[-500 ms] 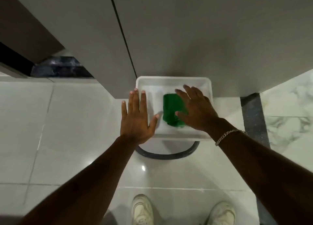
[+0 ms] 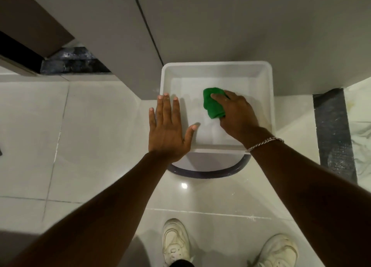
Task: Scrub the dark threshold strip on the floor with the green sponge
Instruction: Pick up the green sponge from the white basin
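Note:
A green sponge (image 2: 211,104) lies inside a white rectangular tub (image 2: 218,69) that rests on a dark-rimmed bucket (image 2: 204,173). My right hand (image 2: 235,114) reaches into the tub with its fingers curled around the sponge's right side. My left hand (image 2: 167,130) hovers flat with fingers spread over the tub's left rim, holding nothing. A dark threshold strip (image 2: 333,134) runs along the floor at the right, speckled with pale residue. Another dark strip (image 2: 74,62) shows at the upper left under a door.
Grey cabinet or door panels (image 2: 200,21) fill the top of the view, just behind the tub. Pale glossy floor tiles (image 2: 90,136) spread left and below. My two white shoes (image 2: 175,244) stand at the bottom. Marble-patterned flooring (image 2: 361,146) lies beyond the right strip.
My right hand's fingers have closed down around the sponge, which is now more bunched. The left hand has stayed over the tub's left rim.

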